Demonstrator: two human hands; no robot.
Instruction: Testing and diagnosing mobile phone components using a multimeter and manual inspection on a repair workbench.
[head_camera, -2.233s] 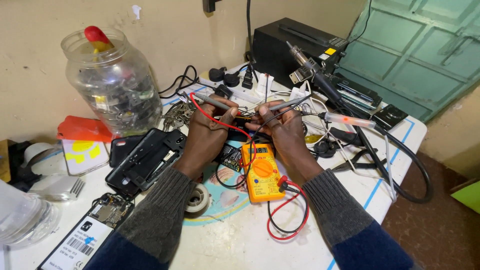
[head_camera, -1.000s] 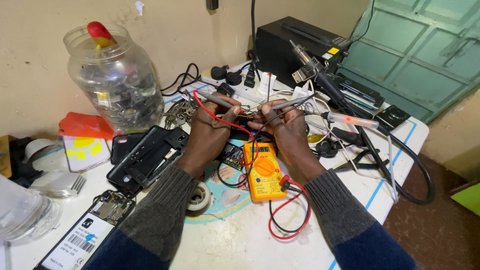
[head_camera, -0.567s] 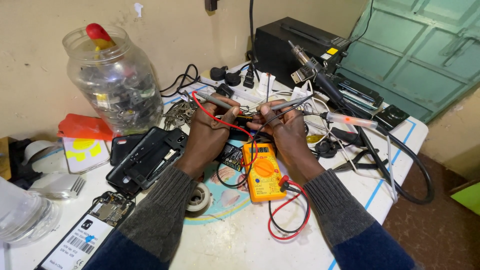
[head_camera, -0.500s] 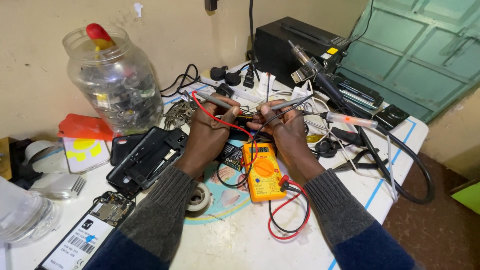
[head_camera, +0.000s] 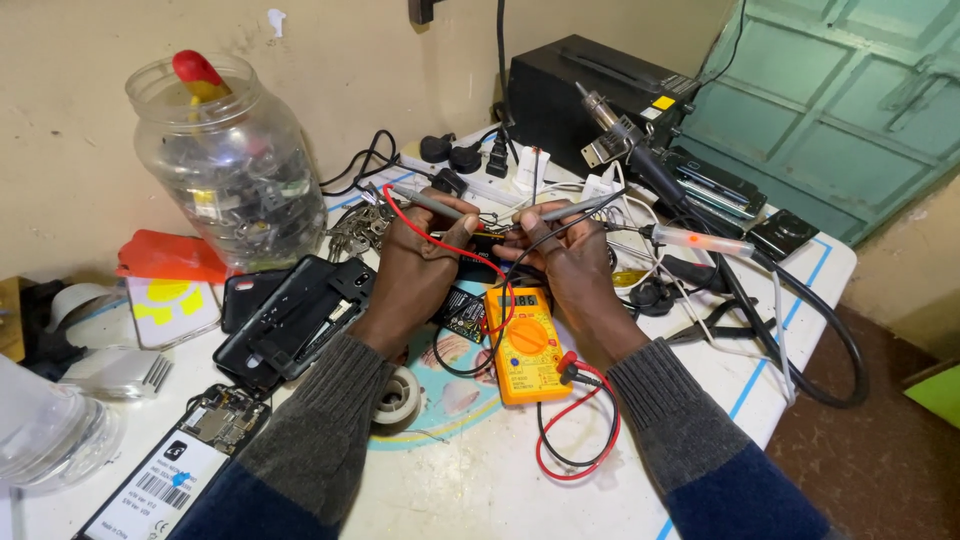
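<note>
Head view of a cluttered white workbench (head_camera: 470, 490). The left hand (head_camera: 420, 265) pinches a slim grey test probe with a red lead (head_camera: 425, 202), its fingers closed around the shaft; the right hand (head_camera: 565, 260) grips a matching grey test probe with a black lead (head_camera: 570, 210) in the same closed hold. The two probe tips converge on a small dark circuit board (head_camera: 485, 243) lying between the hands (its detail is too small to make out). At 6 o'clock from the hands, just beside the right wrist, lies an orange handheld multimeter with a round dial (head_camera: 527, 345), its display lit; the red lead loops at 5 o'clock of it. At 9 o'clock from the left hand rests an opened black phone shell (head_camera: 295, 320). At 10 o'clock stands a clear plastic jar of small parts (head_camera: 235, 170). At 1 o'clock sits a black boxy bench unit (head_camera: 590, 95), with a soldering handle (head_camera: 625, 150) beside it.
</note>
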